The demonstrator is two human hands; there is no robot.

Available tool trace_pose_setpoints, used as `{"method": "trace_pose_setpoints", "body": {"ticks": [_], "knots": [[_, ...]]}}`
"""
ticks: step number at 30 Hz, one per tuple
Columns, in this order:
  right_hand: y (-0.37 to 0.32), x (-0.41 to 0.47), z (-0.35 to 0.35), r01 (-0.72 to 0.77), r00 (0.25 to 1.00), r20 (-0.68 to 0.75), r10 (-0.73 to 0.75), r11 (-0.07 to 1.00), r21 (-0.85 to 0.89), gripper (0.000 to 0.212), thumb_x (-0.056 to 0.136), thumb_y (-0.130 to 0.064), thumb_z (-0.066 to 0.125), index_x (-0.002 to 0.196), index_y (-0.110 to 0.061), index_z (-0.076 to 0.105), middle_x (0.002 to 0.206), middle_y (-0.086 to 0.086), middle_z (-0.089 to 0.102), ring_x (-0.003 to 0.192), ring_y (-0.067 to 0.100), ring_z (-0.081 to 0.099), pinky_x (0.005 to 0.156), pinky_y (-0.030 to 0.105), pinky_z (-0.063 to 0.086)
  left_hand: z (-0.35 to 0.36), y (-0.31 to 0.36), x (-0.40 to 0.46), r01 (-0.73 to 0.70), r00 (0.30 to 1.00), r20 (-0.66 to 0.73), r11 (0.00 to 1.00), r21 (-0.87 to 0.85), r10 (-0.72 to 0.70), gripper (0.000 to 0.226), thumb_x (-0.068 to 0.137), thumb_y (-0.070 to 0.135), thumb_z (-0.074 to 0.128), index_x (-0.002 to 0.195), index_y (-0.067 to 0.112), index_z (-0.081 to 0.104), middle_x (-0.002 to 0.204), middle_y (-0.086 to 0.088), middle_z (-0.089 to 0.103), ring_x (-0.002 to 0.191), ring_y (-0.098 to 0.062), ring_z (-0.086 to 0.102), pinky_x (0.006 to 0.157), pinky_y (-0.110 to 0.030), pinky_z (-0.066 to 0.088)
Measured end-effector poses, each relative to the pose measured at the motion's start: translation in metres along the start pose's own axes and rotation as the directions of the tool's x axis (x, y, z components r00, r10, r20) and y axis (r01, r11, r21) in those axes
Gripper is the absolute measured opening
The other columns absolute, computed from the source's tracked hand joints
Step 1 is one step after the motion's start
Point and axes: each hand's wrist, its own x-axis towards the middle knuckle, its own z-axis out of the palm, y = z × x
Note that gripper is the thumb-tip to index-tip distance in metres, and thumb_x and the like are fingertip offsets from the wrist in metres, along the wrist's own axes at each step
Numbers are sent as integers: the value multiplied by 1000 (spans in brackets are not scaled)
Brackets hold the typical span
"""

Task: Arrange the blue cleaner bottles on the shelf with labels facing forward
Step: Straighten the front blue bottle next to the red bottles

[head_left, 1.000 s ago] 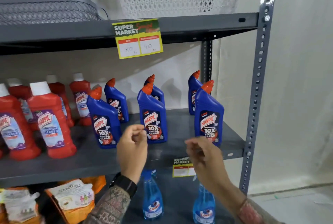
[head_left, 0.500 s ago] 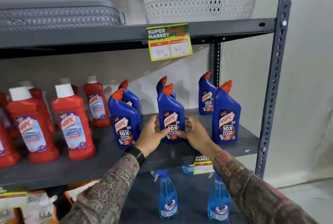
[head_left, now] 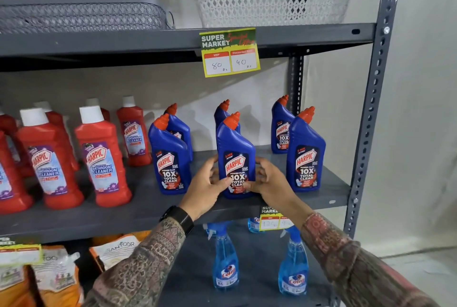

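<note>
Six blue cleaner bottles (head_left: 305,153) stand on the grey metal shelf (head_left: 148,205) — glossy plastic, angled orange caps, three in front, three behind. The left hand (head_left: 206,184) and right hand (head_left: 268,179) clasp the middle front bottle (head_left: 236,158) — upright, label forward.

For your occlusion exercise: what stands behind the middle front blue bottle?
Behind the middle bottle, held by both hands, another blue bottle shows only its orange cap and shoulder. Its label is covered.

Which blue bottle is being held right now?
The front-row middle blue bottle, clasped between left hand and right hand; the others stand untouched.
</note>
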Motion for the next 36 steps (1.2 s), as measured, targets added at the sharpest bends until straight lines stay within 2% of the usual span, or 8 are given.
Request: {"method": "trace_pose_setpoints", "body": {"ticks": [13,18,21,25,28,32,34,36], "knots": [[4,-14,5,14,998,-56,-20,994,-112,65,87,-9,81,143,-22,51,124,-4,72,111,9,71,91,29,62,2,5,-9,26,1000,-15,1000,-2,-26,50,97,16,70,138,34,46,117,15,66,97,9,66,68,-9,56],[1,-39,10,91,929,-350,-124,990,-107,27,89,-9,78,109,-21,65,95,3,68,90,16,67,73,27,62,-17,0,-20,22,992,-122,998,56,-15,46,95,28,73,138,28,58,110,11,73,100,-2,70,82,-22,59],[-6,-47,33,119,962,-241,-127,992,-49,20,89,-5,77,95,-22,69,88,7,72,85,24,71,66,41,66,-36,-8,-31,7,971,-237,1000,-7,-9,32,94,21,73,126,25,70,103,5,79,94,-13,77,89,-41,65],[-19,-41,86,118,991,-51,-120,992,-49,21,91,1,73,103,-16,70,92,9,72,82,14,68,65,27,62,-69,-26,-46,-37,837,-547,995,-89,-18,17,95,7,68,105,19,75,92,-3,78,85,-29,77,79,-46,66],[-31,-25,129,119,992,-31,-124,985,-121,43,92,-1,72,132,-15,61,117,-1,68,98,7,67,76,11,56,-98,-37,-50,-24,703,-706,996,91,81,18,94,8,67,107,19,72,94,2,75,84,-15,71,84,-46,61],[-41,7,160,67,998,1,-67,988,-143,73,92,-1,72,154,-17,38,128,-13,51,122,3,52,91,11,47,-124,-43,-28,12,888,-458,994,110,41,57,96,18,70,148,20,47,133,3,58,116,-13,61,99,-34,52],[-39,23,167,39,999,30,-34,982,-185,72,90,-2,74,151,-17,41,128,-9,60,124,11,61,101,28,53,-132,-40,-14,37,964,-262,999,1,-36,59,98,14,68,149,25,41,134,6,57,118,-6,59,98,-23,51],[-38,31,170,9,999,45,1,976,-215,65,89,-5,76,146,-16,46,126,-4,66,119,15,65,94,23,55,-137,-40,-5,54,990,-126,998,-35,-58,48,99,5,65,136,29,46,132,4,64,109,3,62,90,-18,56]]}}
